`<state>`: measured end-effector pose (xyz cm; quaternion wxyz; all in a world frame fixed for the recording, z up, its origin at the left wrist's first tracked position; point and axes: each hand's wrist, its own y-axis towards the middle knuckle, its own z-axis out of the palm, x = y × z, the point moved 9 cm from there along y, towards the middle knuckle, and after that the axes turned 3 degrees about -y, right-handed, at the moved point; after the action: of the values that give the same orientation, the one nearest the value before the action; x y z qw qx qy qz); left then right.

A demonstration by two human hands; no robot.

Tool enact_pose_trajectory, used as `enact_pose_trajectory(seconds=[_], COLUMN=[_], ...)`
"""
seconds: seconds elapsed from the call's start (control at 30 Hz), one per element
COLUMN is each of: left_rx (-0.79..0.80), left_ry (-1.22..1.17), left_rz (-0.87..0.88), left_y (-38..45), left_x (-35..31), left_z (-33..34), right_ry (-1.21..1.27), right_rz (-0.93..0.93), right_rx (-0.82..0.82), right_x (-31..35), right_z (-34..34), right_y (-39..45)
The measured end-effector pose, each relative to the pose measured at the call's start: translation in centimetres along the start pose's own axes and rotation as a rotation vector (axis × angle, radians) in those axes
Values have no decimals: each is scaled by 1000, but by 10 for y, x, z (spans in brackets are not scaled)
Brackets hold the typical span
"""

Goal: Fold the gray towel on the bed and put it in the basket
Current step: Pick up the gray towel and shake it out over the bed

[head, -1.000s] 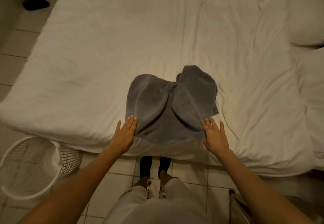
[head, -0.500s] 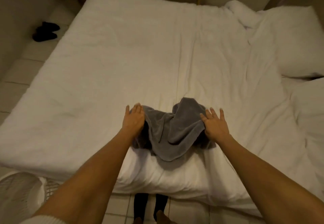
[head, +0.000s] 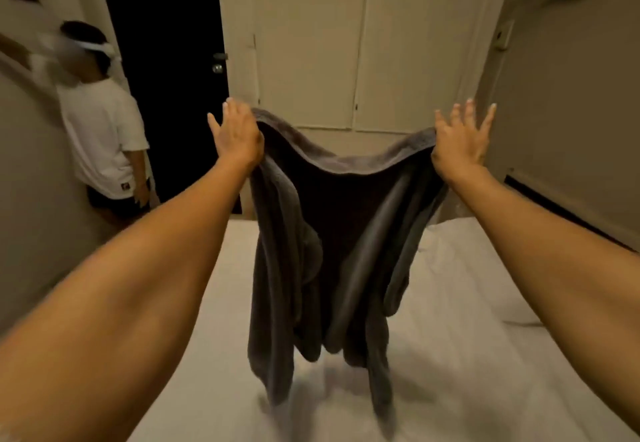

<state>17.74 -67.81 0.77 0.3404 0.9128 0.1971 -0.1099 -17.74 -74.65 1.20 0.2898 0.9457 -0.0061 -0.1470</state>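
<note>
The gray towel [head: 332, 241] hangs in the air above the white bed [head: 450, 355], stretched between both raised hands, its lower edges dangling in loose folds just above the sheet. My left hand [head: 237, 135] pinches the towel's top left corner, with the other fingers spread upward. My right hand [head: 459, 138] holds the top right corner in the same way. The upper edge sags between the two hands. The basket is out of view.
A person in a white T-shirt [head: 100, 137] stands at the left wall beside a dark open doorway [head: 162, 78]. Cream closet doors [head: 363, 43] stand beyond the bed. A wall [head: 571, 112] closes the right side.
Both hands have lifted the towel off the bed and spread it wide in the air. My head has tilted up from the bed toward the far wall.
</note>
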Motion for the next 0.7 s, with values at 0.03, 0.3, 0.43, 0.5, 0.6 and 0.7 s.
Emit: enact_pose_trajectory(seconds=[0.03,0.3,0.43,0.5,0.6,0.7], left_rx=[-34,53,147,189,346,517], left_ry=[-10,58,129,174,290,314], left_rz=[-10,-52,4,36,24,56], left_y=[8,-9,-53,-84,-157,-253], left_x=[3,102,135,159,221,270], left_z=[-18,-34,4,27,78,143], right_ry=[18,-29,-94,-88,-92,-124], right_rz=[32,155,75,85,35,-99], right_rx=[-16,102,198,253,319,410], right_x=[-14,-75,-58,-59,-58,-37], right_z=[-14,12,58,91,149,215], right_y=[4,-43,-85,-117,-184,-266])
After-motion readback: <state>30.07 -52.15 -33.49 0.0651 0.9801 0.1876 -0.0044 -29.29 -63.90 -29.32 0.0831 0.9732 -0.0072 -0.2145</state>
